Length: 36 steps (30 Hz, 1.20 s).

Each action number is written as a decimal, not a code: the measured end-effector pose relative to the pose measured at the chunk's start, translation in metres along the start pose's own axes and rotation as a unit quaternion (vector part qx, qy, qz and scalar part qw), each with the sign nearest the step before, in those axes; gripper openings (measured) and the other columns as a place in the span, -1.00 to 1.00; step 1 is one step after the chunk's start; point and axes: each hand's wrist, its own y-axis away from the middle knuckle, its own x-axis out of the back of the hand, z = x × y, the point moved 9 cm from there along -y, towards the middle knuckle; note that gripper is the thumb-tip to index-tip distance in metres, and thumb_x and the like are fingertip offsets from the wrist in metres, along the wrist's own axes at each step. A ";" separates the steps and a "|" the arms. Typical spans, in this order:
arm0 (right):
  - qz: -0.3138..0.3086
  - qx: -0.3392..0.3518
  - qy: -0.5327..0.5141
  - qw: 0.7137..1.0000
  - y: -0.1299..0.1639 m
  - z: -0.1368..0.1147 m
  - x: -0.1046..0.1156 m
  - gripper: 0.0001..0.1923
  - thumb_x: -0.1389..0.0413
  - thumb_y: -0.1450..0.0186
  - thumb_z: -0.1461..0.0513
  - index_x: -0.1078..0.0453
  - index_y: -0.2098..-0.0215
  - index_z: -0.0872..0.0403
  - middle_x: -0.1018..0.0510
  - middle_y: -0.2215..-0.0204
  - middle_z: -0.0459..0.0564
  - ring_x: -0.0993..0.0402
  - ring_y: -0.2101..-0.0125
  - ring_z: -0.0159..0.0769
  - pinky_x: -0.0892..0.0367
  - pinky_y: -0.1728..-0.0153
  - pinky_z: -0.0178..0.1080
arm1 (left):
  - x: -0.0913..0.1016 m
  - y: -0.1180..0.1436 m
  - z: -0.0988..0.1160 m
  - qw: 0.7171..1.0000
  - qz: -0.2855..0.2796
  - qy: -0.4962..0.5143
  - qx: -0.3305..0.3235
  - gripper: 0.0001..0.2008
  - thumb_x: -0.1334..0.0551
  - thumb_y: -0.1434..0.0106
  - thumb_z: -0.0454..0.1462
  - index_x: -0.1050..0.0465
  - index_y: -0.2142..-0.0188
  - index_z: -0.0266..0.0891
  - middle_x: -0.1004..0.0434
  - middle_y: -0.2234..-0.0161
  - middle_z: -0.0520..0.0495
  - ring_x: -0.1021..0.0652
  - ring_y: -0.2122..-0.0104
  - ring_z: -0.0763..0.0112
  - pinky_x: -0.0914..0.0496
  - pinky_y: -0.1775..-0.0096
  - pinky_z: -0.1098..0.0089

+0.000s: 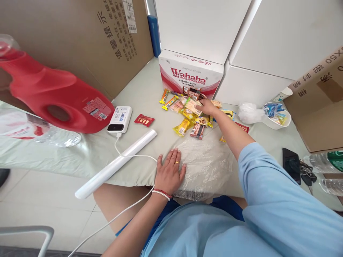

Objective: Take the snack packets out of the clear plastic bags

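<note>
My left hand (170, 171) lies flat, palm down and fingers spread, at the left edge of a crumpled clear plastic bag (209, 167). Further off, my right hand (207, 107) reaches into a heap of small wrapped snacks. Its fingers are closed on the end of a pale wrapped biscuit packet (192, 105) with green edging; part of the grip is hidden. Around it lie a yellow-wrapped snack (183, 127), a brown-and-red packet (197, 131) and several others. A red packet (144, 120) sits apart to the left.
Behind the heap stands a Wahaha water carton (191, 75). At left are a large red jug (59, 92), a white power bank (119, 119) with its cable, and a long white tube (115, 165). A white bowl (278, 123) and a black phone (291, 165) lie right.
</note>
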 end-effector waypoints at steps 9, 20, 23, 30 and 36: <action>0.072 0.027 0.169 0.983 0.131 0.024 0.063 -0.55 0.09 -0.50 -0.02 -0.45 0.03 0.14 -0.53 0.10 0.25 -0.45 0.11 0.04 -0.32 0.10 -0.09 | 0.000 0.001 0.002 1.000 0.008 -0.004 -0.006 -0.43 0.04 -0.50 -0.09 -0.23 -0.38 -0.27 -0.19 -0.42 -0.25 -0.26 -0.40 0.04 0.10 -0.39 -0.18; 0.062 0.057 0.223 0.971 0.220 0.022 0.038 -0.63 -0.06 -0.43 0.20 -0.40 -0.16 0.15 -0.44 -0.01 0.24 -0.37 0.02 0.03 -0.31 0.10 -0.11 | -0.002 0.000 0.003 1.000 0.014 -0.017 -0.004 -0.41 0.03 -0.48 -0.07 -0.22 -0.40 -0.26 -0.21 -0.41 -0.26 -0.28 -0.38 0.02 0.05 -0.38 -0.25; 0.140 0.122 0.148 0.971 0.246 -0.013 0.046 -0.59 -0.06 -0.44 0.18 -0.38 -0.19 0.16 -0.42 0.00 0.23 -0.35 0.03 0.00 -0.30 0.07 -0.10 | -0.003 0.006 0.008 1.000 0.012 -0.019 0.005 -0.41 0.05 -0.49 -0.08 -0.20 -0.41 -0.25 -0.20 -0.42 -0.27 -0.28 -0.39 0.01 0.09 -0.37 -0.29; 0.041 0.279 0.171 0.944 0.333 -0.070 -0.044 -0.60 -0.12 -0.44 0.16 -0.38 -0.22 0.04 -0.48 -0.11 0.20 -0.33 0.04 -0.03 -0.22 0.04 -0.03 | -0.008 0.021 0.017 0.999 0.026 -0.015 0.045 -0.41 0.07 -0.50 -0.08 -0.18 -0.42 -0.24 -0.17 -0.42 -0.29 -0.23 -0.41 0.03 0.13 -0.38 -0.30; -0.020 0.236 0.079 0.968 0.342 -0.063 -0.049 -0.37 -0.14 -0.40 -0.10 -0.31 -0.28 0.09 -0.31 -0.31 0.27 -0.28 -0.17 0.05 -0.22 -0.12 0.03 | -0.007 0.024 0.020 0.999 0.028 -0.014 0.016 -0.40 0.06 -0.49 -0.08 -0.17 -0.42 -0.27 -0.19 -0.41 -0.30 -0.24 -0.41 -0.01 0.10 -0.37 -0.30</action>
